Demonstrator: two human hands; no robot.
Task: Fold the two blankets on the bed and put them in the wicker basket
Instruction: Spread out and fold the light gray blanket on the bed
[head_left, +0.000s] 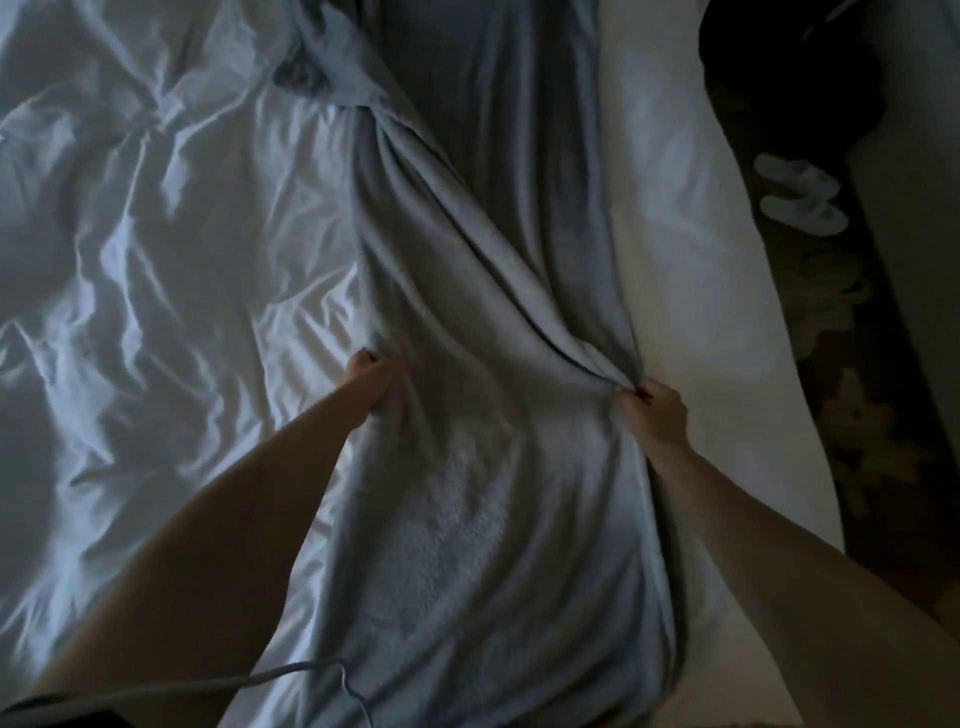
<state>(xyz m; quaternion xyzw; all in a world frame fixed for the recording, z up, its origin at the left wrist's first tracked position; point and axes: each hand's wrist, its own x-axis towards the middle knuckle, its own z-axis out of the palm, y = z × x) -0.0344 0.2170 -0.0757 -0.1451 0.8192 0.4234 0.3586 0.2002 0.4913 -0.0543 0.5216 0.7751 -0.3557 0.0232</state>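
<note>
The grey blanket (467, 519) lies on the bed (156, 291) as a long strip running straight away from the person. Midway along it, the left hand (375, 384) grips its left edge and the right hand (655, 413) pinches its right edge. Both have fingers curled into the cloth and sit roughly level. Beyond them the strip twists and narrows, so a fold would likely follow that axis.

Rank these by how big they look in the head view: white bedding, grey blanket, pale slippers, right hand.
1. Largest: the white bedding and the grey blanket, too close to rank.
2. Smallest: the pale slippers and the right hand, which look alike. The slippers lie farther off, so no ranking.
</note>
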